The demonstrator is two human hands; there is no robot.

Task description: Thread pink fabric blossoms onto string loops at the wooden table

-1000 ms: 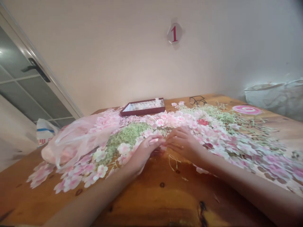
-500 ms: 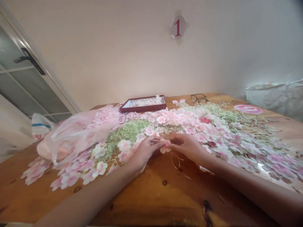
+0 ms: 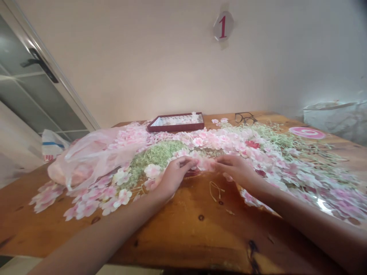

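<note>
My left hand (image 3: 177,176) is closed, thumb against fingers, at the near edge of a flower heap. Facing it, my right hand (image 3: 239,172) is closed in a pinch too. A pale pink artificial flower (image 3: 205,165) is between the fingertips of both hands, somewhat blurred. Its outline merges with the flowers behind it. Under the hands, a thin yellowish-green plastic stem loop (image 3: 215,191) lies on the wooden table (image 3: 172,236). Loose pink and white artificial flowers (image 3: 212,139) are piled beyond my fingers. Green plastic stem pieces (image 3: 159,152) form a mound behind my left hand.
A translucent plastic bag (image 3: 94,156) lies at the left. Against the wall stands a dark red tray (image 3: 174,128) holding a few flowers. Eyeglasses (image 3: 245,118) and a round pink sign (image 3: 306,132) rest at the back right, near scattered green stems (image 3: 286,143).
My hands have moved slightly forward and farther apart, with pink petals now stretching between the fingertips. The whole view has shifted a little.
</note>
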